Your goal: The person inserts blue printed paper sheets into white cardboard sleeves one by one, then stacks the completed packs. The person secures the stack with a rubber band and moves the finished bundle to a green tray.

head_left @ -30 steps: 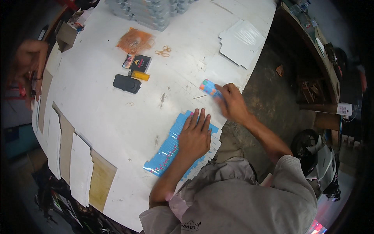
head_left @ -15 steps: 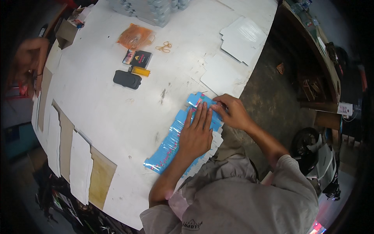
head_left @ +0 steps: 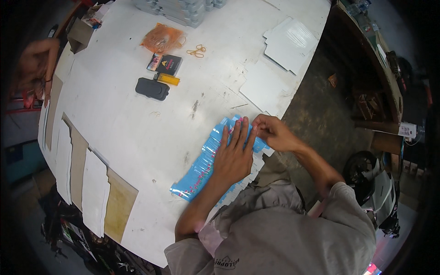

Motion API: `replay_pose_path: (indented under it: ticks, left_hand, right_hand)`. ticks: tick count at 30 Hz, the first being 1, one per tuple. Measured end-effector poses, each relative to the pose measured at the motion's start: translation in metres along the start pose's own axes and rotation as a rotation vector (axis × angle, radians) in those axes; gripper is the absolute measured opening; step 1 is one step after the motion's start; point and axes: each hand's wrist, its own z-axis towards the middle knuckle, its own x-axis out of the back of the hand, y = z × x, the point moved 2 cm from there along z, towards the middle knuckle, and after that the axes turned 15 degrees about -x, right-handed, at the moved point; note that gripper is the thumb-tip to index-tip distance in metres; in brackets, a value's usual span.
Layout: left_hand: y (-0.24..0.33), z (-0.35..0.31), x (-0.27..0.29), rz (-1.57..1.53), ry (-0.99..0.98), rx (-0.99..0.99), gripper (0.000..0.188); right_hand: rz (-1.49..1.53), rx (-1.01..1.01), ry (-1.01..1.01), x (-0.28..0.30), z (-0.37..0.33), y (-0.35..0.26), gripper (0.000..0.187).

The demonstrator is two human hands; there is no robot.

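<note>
A fanned row of blue printed flat carton blanks (head_left: 197,176) lies along the table's near edge, overlapping like shingles, with pink print and pale flaps toward my body. My left hand (head_left: 234,158) rests flat on the row's far end, fingers stretched out over the blanks. Beside its fingertips, my right hand (head_left: 277,134) has thumb and fingers pinched at the right edge of the end blank. My own fingers partly hide that gripped edge.
On the white table (head_left: 119,119) lie a black case (head_left: 151,89), a yellow lighter (head_left: 168,79), a dark small box (head_left: 169,64), an orange bag (head_left: 161,38) and rubber bands (head_left: 197,51). White flat blanks (head_left: 291,43) sit far right. Another person's arm (head_left: 50,68) shows at left.
The end blank, which stuck out beyond the row, now lies closer in line with the others. My right hand has shifted slightly nearer to me; my left hand stays flat on the row.
</note>
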Motion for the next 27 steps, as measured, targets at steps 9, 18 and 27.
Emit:
replay_pose_path:
  ticks: [9,18,27]
  left_hand:
    - [-0.005,0.000,0.000,-0.143,0.099,0.030,0.069]
    - [-0.001,0.001,0.002,-0.034,0.077,0.089,0.051]
    - [0.002,0.005,0.005,0.016,0.017,0.104,0.066]
  right_hand:
    - [-0.614,0.228,0.462,-0.001,-0.003,-0.024,0.018]
    - [-0.550,0.431,0.628,0.022,0.018,0.004,0.047]
    - [-0.442,0.246,0.455,0.001,-0.006,-0.006,0.037]
